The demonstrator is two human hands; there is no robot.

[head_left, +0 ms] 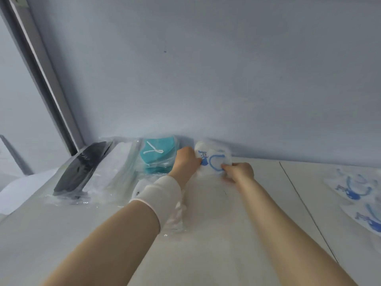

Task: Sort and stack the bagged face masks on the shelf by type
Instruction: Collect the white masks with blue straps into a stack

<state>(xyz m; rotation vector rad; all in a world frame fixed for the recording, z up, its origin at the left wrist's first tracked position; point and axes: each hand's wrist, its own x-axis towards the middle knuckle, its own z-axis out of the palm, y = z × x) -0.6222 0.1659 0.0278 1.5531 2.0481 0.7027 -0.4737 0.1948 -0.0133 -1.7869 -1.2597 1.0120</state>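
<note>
A bagged white mask with blue print (214, 157) lies near the back wall, and both hands hold it. My left hand (185, 162) grips its left edge and my right hand (239, 172) grips its front right corner. Left of it stands a stack of bagged teal masks (157, 159). Further left lie clear bags of white masks (117, 168), then a stack of bagged black masks (82, 170). More white masks with blue print (354, 190) lie loose at the right edge of the shelf (257, 213).
A white wristband (158, 195) sits on my left forearm, with a clear bag (177, 215) lying under it. The pale back wall (206, 79) rises right behind the stacks. A grey frame post (47, 79) runs down at the left. A seam (305, 207) crosses the shelf surface.
</note>
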